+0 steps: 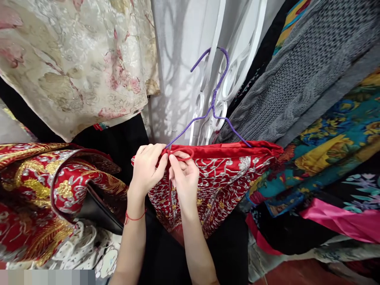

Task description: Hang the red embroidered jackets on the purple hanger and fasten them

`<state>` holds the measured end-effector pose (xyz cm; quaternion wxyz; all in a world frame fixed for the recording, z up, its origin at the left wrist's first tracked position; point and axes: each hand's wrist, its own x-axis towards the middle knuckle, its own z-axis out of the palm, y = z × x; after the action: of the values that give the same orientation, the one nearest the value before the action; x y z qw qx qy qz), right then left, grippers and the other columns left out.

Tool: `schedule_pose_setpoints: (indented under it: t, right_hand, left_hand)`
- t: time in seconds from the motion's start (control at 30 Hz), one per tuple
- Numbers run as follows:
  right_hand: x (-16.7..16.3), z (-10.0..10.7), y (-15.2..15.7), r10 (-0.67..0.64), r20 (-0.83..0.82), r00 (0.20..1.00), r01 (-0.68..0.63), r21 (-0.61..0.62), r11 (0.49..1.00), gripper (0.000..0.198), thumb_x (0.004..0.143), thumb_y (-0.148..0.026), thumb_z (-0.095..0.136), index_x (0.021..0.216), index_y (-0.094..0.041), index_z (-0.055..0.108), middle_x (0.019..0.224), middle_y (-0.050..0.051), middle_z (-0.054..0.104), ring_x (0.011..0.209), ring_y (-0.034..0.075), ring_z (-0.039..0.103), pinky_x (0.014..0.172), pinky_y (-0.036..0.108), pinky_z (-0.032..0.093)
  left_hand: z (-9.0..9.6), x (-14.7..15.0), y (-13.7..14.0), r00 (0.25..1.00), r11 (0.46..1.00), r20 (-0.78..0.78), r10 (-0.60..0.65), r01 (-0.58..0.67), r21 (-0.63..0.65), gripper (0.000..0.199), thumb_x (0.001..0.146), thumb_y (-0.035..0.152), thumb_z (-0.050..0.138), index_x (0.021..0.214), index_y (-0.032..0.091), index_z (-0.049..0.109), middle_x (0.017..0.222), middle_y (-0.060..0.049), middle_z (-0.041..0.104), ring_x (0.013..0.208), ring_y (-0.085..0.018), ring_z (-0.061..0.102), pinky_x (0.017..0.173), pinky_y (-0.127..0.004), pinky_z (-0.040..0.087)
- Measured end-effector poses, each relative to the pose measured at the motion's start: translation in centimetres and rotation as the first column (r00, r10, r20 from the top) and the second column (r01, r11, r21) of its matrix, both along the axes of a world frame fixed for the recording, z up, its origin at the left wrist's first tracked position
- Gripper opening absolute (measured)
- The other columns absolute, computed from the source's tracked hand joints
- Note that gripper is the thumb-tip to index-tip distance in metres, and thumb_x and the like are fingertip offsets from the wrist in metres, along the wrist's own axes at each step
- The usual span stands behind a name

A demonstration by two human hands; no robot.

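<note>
A red skirt-like garment (219, 178) with silver and gold embroidery hangs by its plain red waistband from a purple wire hanger (213, 107). The hanger's hook rests over a white scrolled frame. At the waistband's left end, my left hand (148, 168) is closed, thumb and fingers pinching a red drawstring (187, 154) by the hanger's left arm. Close beside it, my right hand (184, 176) pinches the same cord, which makes a loop above its fingers. Both sets of fingertips nearly meet, and the exact crossing of the cord is partly hidden.
Cream floral fabric (109, 71) hangs at upper left. Red and gold embroidered cloth (41, 190) lies at the left over a dark edge. A grey knit (311, 71) and a teal floral cloth (335, 134) hang at the right, beside the white scrolled frame (243, 55).
</note>
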<state>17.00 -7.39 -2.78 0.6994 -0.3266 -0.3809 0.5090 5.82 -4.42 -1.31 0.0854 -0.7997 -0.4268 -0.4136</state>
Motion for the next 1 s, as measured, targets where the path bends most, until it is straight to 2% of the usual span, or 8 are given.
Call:
schedule_pose_setpoints:
  t: [0.1,0.2,0.27,0.33,0.43,0.57,0.73,1.0]
  right_hand:
    - [0.6,0.6,-0.7,0.233,-0.049,0.971,-0.232,0.026,0.972,0.045,0.079,-0.049,0.072,0.11,-0.019,0.059,0.048,-0.011,0.054,0.033,0.004,0.032,0.033,0.018,0.02]
    - [0.6,0.4,-1.4,0.504,-0.022,0.864,-0.501,0.071,0.863,0.044,0.083,-0.051,0.066,0.113,-0.019,0.063,0.048,-0.009,0.057,0.029,0.005,0.032,0.031,0.02,0.017]
    - [0.4,0.0,-1.9,0.53,0.019,0.848,-0.529,0.1,0.843,0.037,0.087,-0.05,0.061,0.105,-0.018,0.066,0.048,-0.008,0.057,0.029,0.005,0.035,0.033,0.02,0.02]
    - [0.3,-0.5,-2.3,0.384,0.059,0.921,-0.389,0.116,0.914,0.035,0.092,-0.05,0.056,0.101,-0.018,0.067,0.05,-0.007,0.057,0.032,0.005,0.039,0.035,0.02,0.024]
    - [0.7,-0.8,-2.3,-0.045,0.27,0.962,0.0,0.166,0.986,0.036,0.098,-0.046,0.049,0.117,-0.02,0.066,0.061,-0.005,0.062,0.04,0.006,0.043,0.042,0.02,0.035]
    - [2.0,-0.8,-1.3,-0.408,0.673,0.616,0.183,0.382,0.906,0.04,0.1,-0.033,0.045,0.136,-0.027,0.062,0.085,0.002,0.071,0.055,0.01,0.052,0.059,0.024,0.046]
    - [2.6,-0.6,-0.6,-0.494,0.821,0.286,0.137,0.476,0.869,0.038,0.099,-0.026,0.042,0.127,-0.024,0.067,0.092,0.008,0.072,0.066,0.016,0.062,0.062,0.026,0.044]
    - [3.4,-0.9,-3.3,-0.4,0.906,0.137,0.106,0.388,0.916,0.025,0.095,-0.037,0.055,0.112,-0.023,0.066,0.061,-0.001,0.06,0.047,0.014,0.049,0.051,0.025,0.022]
  left_hand:
    - [-0.2,-0.1,0.2,1.0,1.0,0.018,-0.02,0.02,0.017,0.03,0.103,0.029,0.033,0.099,0.019,0.061,0.088,-0.006,0.07,0.077,-0.02,0.06,0.082,-0.038,0.04]
    - [-0.4,-0.1,0.4,0.999,0.999,0.034,-0.026,0.025,0.046,0.034,0.103,0.029,0.03,0.1,0.019,0.062,0.087,-0.005,0.07,0.076,-0.02,0.06,0.082,-0.038,0.04]
    - [-0.4,-0.1,0.5,1.0,0.999,0.031,0.002,-0.003,0.04,0.033,0.104,0.029,0.03,0.098,0.02,0.061,0.083,-0.005,0.069,0.075,-0.02,0.06,0.081,-0.037,0.04]
    - [-0.3,-0.1,0.5,1.0,1.0,0.013,0.015,-0.016,0.019,0.031,0.104,0.03,0.033,0.096,0.019,0.061,0.082,-0.004,0.068,0.074,-0.019,0.059,0.081,-0.037,0.041]
    - [-0.1,-0.1,0.4,1.0,1.0,-0.017,-0.003,0.004,0.009,0.023,0.1,0.032,0.041,0.1,0.019,0.06,0.085,-0.005,0.068,0.076,-0.02,0.059,0.081,-0.038,0.041]
    - [-0.1,-0.1,0.2,1.0,1.0,-0.025,-0.006,0.007,0.017,0.02,0.094,0.023,0.042,0.104,0.018,0.059,0.087,-0.006,0.068,0.078,-0.022,0.059,0.082,-0.039,0.041]
    - [-0.1,0.2,0.1,1.0,1.0,0.013,-0.01,0.01,-0.011,0.027,0.099,0.024,0.032,0.102,0.019,0.059,0.088,-0.007,0.069,0.078,-0.022,0.06,0.083,-0.04,0.041]
    - [-0.2,0.2,-0.3,1.0,1.0,-0.004,-0.013,0.013,0.017,0.017,0.093,0.033,0.052,0.103,0.02,0.058,0.091,-0.005,0.071,0.081,-0.022,0.062,0.085,-0.039,0.042]
